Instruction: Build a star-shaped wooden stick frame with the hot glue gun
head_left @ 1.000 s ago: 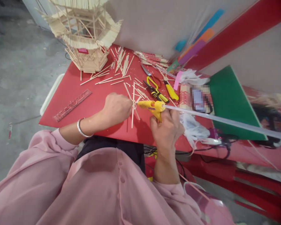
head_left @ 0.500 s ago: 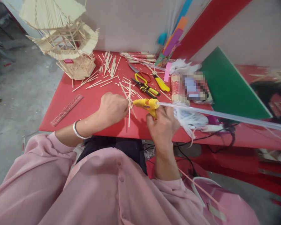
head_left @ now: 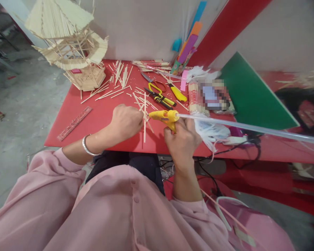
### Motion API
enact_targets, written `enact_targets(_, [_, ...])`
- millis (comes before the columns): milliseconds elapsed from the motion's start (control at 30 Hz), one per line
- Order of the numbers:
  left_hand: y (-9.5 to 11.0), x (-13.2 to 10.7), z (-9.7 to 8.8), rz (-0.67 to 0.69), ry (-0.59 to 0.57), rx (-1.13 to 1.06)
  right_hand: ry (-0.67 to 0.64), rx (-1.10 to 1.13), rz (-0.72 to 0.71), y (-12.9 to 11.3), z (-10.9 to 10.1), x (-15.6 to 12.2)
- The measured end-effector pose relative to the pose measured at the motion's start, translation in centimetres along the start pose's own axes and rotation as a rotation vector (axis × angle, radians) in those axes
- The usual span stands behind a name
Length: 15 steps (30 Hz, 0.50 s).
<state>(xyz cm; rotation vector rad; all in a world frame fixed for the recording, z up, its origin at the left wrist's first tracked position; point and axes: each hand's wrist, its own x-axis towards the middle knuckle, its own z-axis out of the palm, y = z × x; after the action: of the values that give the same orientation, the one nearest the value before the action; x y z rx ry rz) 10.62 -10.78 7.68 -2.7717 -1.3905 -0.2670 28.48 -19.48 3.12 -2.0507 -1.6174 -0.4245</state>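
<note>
My left hand (head_left: pixel 127 121) is closed on a small star-shaped piece of crossed wooden sticks (head_left: pixel 145 129), its fingertips at the point where the sticks meet. My right hand (head_left: pixel 183 137) grips a yellow hot glue gun (head_left: pixel 164 116) by its handle. The gun's nozzle points left and is at the sticks' crossing; whether it touches cannot be made out. A long clear glue stick (head_left: pixel 240 127) runs out of the gun's back to the right. Past the hands lie yellow-and-black pliers (head_left: pixel 161 98) and loose cut sticks (head_left: pixel 124 75).
A tiered wooden stick pagoda (head_left: pixel 75 48) stands at the table's back left. A clear ruler (head_left: pixel 74 123) lies at the left. Scissors (head_left: pixel 157 83), a yellow-handled cutter (head_left: pixel 178 93), bundled sticks (head_left: pixel 195 97), a plastic bag (head_left: pixel 211 129) and a green board (head_left: pixel 253 94) occupy the right.
The camera view has shifted slightly, so the table items appear a little to the left. Both hands, the stick piece and the glue gun hold nearly the same pose.
</note>
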Motion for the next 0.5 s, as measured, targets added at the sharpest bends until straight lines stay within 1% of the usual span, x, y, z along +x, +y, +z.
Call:
enact_targets(100, [-0.2, -0.1, 0.1, 0.008, 0.02, 0.004, 0.015, -0.014, -0.009, 0.0, 0.1, 0.1])
enact_targets(267, [-0.7, -0.3, 0.3, 0.03, 0.077, -0.012, -0.001, -0.023, 0.0, -0.3, 0.2, 0.3])
enact_targets(500, [-1.3, -0.4, 0.7, 0.021, 0.096, -0.045, 0.032, -0.044, -0.013, -0.5, 0.2, 0.2])
